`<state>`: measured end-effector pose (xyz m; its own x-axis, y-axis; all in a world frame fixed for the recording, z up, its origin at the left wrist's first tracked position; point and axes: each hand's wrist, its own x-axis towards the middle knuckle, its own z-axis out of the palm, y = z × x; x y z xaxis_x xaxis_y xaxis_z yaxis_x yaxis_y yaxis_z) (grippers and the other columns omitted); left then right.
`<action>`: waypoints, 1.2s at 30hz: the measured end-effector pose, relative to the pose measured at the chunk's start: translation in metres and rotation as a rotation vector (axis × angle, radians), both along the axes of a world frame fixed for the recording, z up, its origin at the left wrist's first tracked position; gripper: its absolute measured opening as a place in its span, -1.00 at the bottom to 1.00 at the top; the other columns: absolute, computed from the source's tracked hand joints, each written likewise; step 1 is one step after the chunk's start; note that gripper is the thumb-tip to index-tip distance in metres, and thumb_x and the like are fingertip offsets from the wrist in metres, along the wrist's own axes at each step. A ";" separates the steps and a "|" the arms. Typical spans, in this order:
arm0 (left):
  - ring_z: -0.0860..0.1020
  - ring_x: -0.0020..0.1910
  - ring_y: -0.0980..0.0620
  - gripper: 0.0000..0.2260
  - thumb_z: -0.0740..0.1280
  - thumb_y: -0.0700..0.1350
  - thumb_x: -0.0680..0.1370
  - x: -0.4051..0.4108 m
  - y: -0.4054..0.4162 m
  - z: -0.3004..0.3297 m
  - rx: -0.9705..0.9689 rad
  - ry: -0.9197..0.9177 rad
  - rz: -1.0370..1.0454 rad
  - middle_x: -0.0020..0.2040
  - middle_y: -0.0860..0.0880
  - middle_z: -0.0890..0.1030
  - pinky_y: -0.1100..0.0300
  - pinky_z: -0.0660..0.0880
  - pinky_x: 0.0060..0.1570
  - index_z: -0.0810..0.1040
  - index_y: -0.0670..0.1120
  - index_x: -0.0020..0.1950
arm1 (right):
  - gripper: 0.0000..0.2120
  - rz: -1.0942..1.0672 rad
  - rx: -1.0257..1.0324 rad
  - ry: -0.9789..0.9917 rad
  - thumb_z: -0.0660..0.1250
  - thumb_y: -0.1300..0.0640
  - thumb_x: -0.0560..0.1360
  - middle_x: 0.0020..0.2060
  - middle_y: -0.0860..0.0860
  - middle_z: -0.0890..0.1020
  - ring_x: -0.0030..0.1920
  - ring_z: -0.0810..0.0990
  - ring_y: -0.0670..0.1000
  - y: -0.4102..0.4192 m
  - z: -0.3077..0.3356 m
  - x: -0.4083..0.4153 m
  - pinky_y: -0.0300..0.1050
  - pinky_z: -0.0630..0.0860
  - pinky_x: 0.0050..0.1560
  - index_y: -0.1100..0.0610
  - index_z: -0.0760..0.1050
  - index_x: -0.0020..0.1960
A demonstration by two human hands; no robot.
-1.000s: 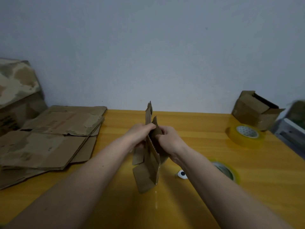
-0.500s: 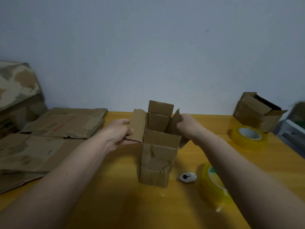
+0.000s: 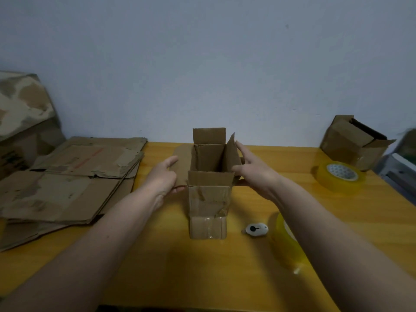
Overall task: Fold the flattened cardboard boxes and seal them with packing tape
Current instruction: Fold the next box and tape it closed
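Box (image 3: 208, 199) upright between both hands

Small white cutter (image 3: 256, 229) on yellow table (image 3: 258, 278), grey wall (image 3: 202, 64) behind.
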<state>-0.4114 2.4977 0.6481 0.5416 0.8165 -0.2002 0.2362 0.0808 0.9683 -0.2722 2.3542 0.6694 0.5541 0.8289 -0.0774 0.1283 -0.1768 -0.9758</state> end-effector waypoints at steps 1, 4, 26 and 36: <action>0.58 0.02 -0.08 -0.45 0.11 -0.41 0.59 0.001 0.001 -0.003 -0.023 -0.047 0.026 0.31 -0.10 0.42 0.17 0.60 -0.24 0.28 0.05 0.51 | -0.37 0.004 0.011 -0.004 0.17 0.40 0.56 0.05 0.05 0.55 0.07 0.59 0.13 -0.001 -0.003 -0.002 0.06 0.58 0.07 -0.06 0.12 0.50; 0.60 0.01 -0.06 -0.49 0.26 -0.29 0.58 0.002 -0.002 -0.013 -0.146 -0.169 0.063 0.20 -0.13 0.53 0.17 0.56 -0.22 0.25 -0.08 0.51 | -0.51 -0.145 0.060 -0.006 0.17 0.39 0.56 0.10 0.07 0.57 0.09 0.58 0.10 0.001 -0.020 -0.007 0.04 0.57 0.13 0.04 0.31 0.41; 0.54 -0.04 -0.22 -0.58 0.25 0.22 0.54 -0.009 0.000 -0.052 -0.789 -0.344 -0.055 -0.06 -0.24 0.62 -0.13 0.43 -0.12 0.58 -0.15 0.00 | -0.43 -0.082 0.113 -0.002 0.30 0.07 0.52 0.33 0.06 0.43 0.33 0.41 0.08 -0.001 -0.039 -0.047 -0.05 0.43 0.29 0.09 0.23 0.48; 0.54 0.16 -0.29 -0.27 0.37 0.45 0.25 -0.005 0.000 -0.055 -0.700 -0.303 -0.045 0.12 -0.28 0.60 -0.27 0.41 0.23 0.53 -0.12 0.12 | -0.54 -0.169 0.072 0.049 0.16 0.24 0.61 0.17 0.02 0.46 0.27 0.42 0.12 0.003 -0.035 -0.048 0.13 0.37 0.37 0.14 0.18 0.49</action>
<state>-0.4168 2.4972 0.5929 0.6848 0.5300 -0.5001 -0.0146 0.6962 0.7177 -0.3206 2.3570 0.6348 0.6829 0.7287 -0.0513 0.0550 -0.1213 -0.9911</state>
